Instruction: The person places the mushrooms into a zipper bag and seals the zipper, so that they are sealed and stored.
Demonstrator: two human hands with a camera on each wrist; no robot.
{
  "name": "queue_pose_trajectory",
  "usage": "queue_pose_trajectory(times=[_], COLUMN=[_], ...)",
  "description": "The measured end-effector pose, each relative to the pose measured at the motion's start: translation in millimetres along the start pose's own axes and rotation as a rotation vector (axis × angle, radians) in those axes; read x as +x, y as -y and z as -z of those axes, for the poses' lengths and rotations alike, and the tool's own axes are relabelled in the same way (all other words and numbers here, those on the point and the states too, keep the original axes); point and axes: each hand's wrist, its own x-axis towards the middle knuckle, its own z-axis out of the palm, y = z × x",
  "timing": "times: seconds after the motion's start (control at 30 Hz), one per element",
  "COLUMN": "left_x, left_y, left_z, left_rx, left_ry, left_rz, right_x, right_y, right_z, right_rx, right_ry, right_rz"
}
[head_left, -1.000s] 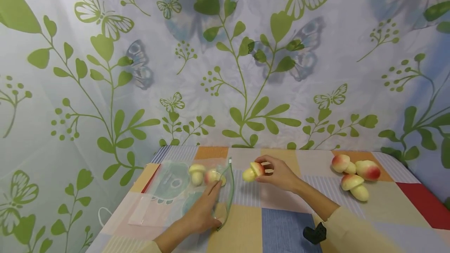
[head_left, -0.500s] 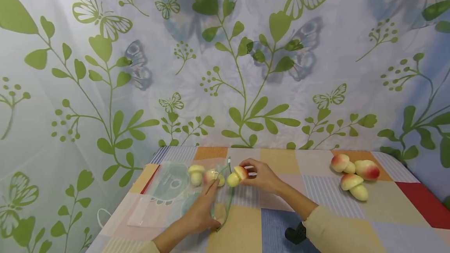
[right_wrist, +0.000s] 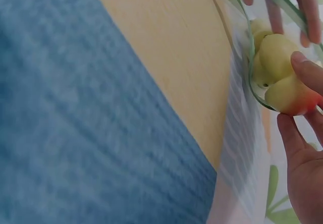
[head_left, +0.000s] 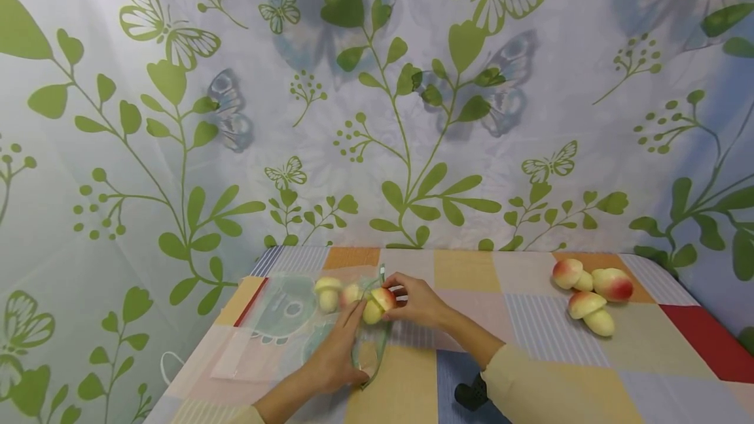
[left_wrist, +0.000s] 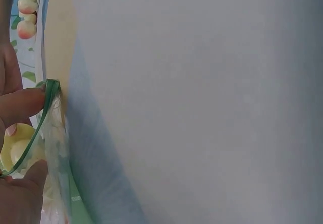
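"What clothing shows?"

"Pale cream: the right sleeve (head_left: 536, 381) looks plain, the left sleeve (head_left: 248, 415) barely shows."

"And the black piece (head_left: 470, 395)?"

"Small, lobed, just beside the right cuff (head_left: 499, 362)."

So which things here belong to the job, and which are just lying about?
Seemingly part of the job:
pinched mushroom in the right hand
green-edged clear bag, touched by the left hand
two bagged mushrooms
perhaps three loose mushrooms

Just about:
white cord
patchwork tablecloth
leafy curtain
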Motion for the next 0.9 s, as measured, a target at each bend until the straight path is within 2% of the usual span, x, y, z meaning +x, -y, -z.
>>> queue_pose_trajectory(times=[0.1, 0.33, 0.47, 0.77, 0.9], left_x=[-1.0, -1.0, -0.9, -1.3, -1.5], left_y=[0.1, 3.0, 5.1, 5.8, 5.4], left_z=[0.3, 0.0, 0.0, 0.7, 0.9], left_rx=[-0.01, -0.017, -0.022, -0.004, -0.013], left_ry=[0.002, 0.018, 0.013, 0.025, 0.032], left_rz=[-0.011, -0.03, -0.033, -0.058, -0.055], right_x=[2.1, 2.8, 2.7, 2.2, 3.1], right_y=[-2.7, -6.6, -4.6, -4.3, -4.7], right_z=[-4.5, -12.8, -16.8, -25.1, -27.5], right_rx=[-0.017, -0.169, -0.196, -0.173, -0.224], right_ry=[-0.012, -0.078, -0.125, -0.195, -0.234], right_rz=[-0.003, 0.045, 0.043, -0.032, -0.028])
